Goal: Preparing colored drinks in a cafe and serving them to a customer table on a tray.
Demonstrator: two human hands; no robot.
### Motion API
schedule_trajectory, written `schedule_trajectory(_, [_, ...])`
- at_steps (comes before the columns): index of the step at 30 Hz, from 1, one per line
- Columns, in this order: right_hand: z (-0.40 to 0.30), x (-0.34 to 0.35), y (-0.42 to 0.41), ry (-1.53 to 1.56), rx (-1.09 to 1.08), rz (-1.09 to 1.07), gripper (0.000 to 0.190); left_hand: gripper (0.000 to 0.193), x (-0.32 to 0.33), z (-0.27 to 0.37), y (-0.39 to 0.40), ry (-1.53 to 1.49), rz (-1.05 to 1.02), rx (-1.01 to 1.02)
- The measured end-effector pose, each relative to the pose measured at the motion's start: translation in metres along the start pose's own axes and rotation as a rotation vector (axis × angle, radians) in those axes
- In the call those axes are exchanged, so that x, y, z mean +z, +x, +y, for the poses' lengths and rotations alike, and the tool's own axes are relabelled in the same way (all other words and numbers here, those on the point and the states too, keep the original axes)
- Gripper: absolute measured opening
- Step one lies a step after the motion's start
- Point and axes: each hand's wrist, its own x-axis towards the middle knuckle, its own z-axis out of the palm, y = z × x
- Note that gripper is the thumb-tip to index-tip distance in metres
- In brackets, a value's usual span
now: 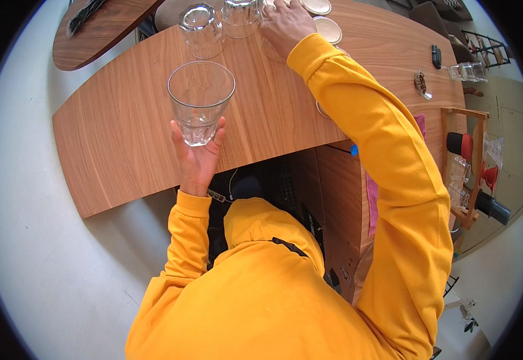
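Observation:
My left hand (201, 157) holds a clear glass tumbler (201, 94) from below, its fingers around the faceted base. The tumbler is upright, mouth up, above the wooden table. My right hand (288, 27) reaches to the far side, over pale round discs like coasters; its fingertips are at the picture's top edge, and what they grip is unclear. Beneath that hand, part of another clear glass (272, 48) shows. Two upturned clear tumblers, a left one (202, 33) and a right one (241, 20), stand left of it. Pale discs (328, 30) lie right of my wrist.
The wooden table (122, 135) curves across the view. At its right are a small glass dish (421, 84) of brown bits, a black object (436, 56), clear glasses (467, 72) and a wooden rack (473, 168). A pink cloth (372, 207) hangs near my right sleeve.

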Motion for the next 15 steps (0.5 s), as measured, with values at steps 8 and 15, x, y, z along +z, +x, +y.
schedule_trajectory(8, [-0.007,-0.031,0.002,-0.159,-0.157,-0.311,0.03,0.076,-0.014,-0.009,-0.008,0.03,-0.028,-0.026])
schedule_trajectory(15, [0.033,-0.071,-0.035,0.106,-0.095,-0.087,0.016,0.086,0.004,-0.011,0.001,-0.072,-0.125,-0.072])
